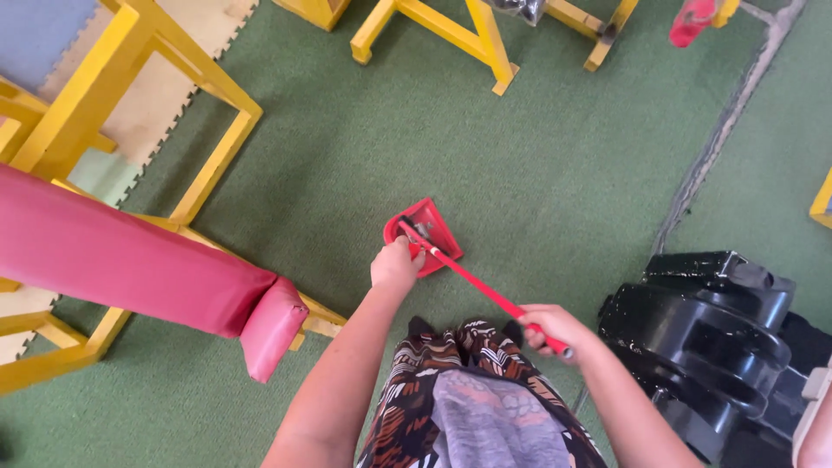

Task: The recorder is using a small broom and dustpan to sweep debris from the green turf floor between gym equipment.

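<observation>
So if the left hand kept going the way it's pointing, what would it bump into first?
The left hand points up the picture and already touches the red dustpan. Past that is only green floor, then probably the yellow frame, though depth is hard to judge.

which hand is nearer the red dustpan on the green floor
Left. The left hand is right at the red dustpan, touching its near edge. The right hand is farther back, with its grip on the far end of the red handle.
</observation>
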